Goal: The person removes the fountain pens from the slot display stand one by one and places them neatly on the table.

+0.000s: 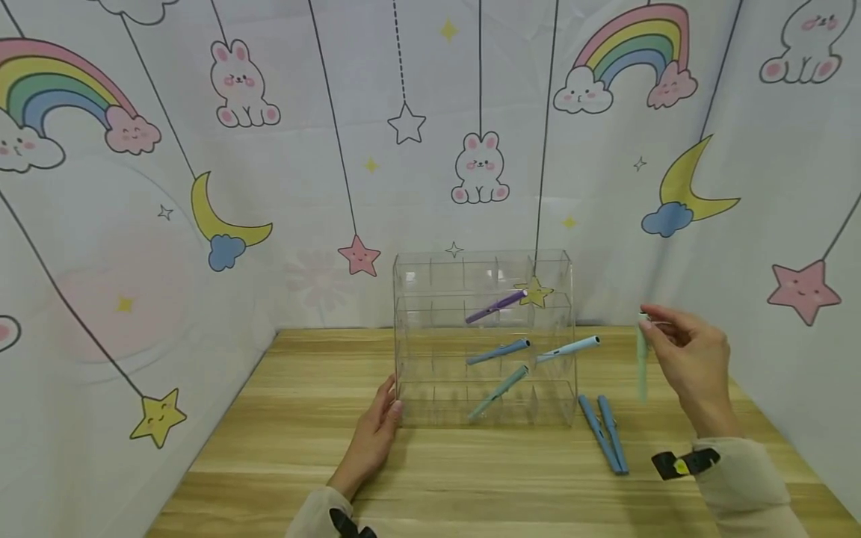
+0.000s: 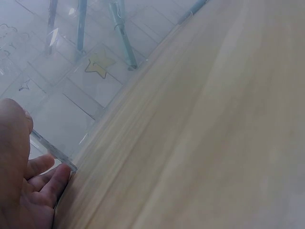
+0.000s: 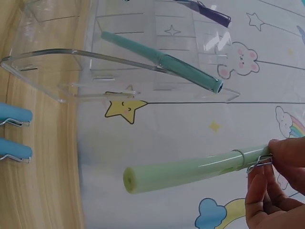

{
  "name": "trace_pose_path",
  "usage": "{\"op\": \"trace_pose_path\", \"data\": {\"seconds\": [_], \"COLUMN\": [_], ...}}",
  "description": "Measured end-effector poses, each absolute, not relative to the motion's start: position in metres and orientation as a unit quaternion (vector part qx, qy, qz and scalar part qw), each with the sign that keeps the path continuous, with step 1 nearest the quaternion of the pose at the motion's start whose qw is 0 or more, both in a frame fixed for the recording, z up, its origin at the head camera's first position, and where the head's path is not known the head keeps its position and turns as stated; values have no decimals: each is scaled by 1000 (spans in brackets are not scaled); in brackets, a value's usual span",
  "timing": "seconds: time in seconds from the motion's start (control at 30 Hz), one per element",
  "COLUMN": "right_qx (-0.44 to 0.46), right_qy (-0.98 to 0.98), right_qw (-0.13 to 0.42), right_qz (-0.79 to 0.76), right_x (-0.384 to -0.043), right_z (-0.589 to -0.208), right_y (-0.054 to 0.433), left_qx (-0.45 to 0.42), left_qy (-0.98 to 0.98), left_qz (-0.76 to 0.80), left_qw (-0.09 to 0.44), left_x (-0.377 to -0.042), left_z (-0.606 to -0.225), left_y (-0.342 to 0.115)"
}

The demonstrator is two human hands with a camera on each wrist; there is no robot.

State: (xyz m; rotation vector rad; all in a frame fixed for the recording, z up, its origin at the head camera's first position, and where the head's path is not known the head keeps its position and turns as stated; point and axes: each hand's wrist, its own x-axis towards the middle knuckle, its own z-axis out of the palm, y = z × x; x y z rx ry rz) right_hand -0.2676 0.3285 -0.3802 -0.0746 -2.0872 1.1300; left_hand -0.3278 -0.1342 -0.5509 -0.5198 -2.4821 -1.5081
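Observation:
My right hand [image 1: 696,362] pinches a light green pen [image 3: 190,171] by its end with the metal clip, right of a clear pen rack [image 1: 417,388]. The pen hangs upright, apart from rack and table. My left hand [image 1: 368,433] holds the rack's lower left side, fingertips at its edge [image 2: 59,160] in the left wrist view. Slanted in the rack are a purple pen [image 1: 496,307], a blue pen [image 1: 499,351], a pale blue pen [image 1: 568,349] jutting out at the right, and a green pen [image 1: 499,392] in the bottom row.
Two blue pens [image 1: 599,433] lie side by side on the wooden table [image 1: 471,478], right of the rack. A white curtain [image 1: 303,187] printed with rabbits, stars and rainbows hangs behind and along both sides.

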Motion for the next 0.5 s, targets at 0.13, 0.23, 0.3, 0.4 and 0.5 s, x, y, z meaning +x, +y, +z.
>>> {"op": "trace_pose_path", "data": {"seconds": [0.13,0.23,0.3,0.4,0.5], "right_qx": [-36,-45,-53,-62,-68], "right_qy": [-831,-840,-846,-850,-853], "right_qw": [363,351,340,326,315], "right_qz": [420,411,408,410,410], "right_x": [-267,-266,-267,-270,-274], "right_z": [-392,-402,-407,-413,-419], "right_y": [335,339,341,342,343], "left_qx": [-175,-174,-174,-172,-172], "left_qy": [-835,-836,-838,-838,-836], "left_qz": [-513,-512,-510,-510,-512], "left_qw": [92,89,89,92,93], "left_x": [-327,-326,-326,-326,-326], "left_z": [-551,-551,-551,-551,-550], "left_y": [-135,-134,-134,-134,-134]}}
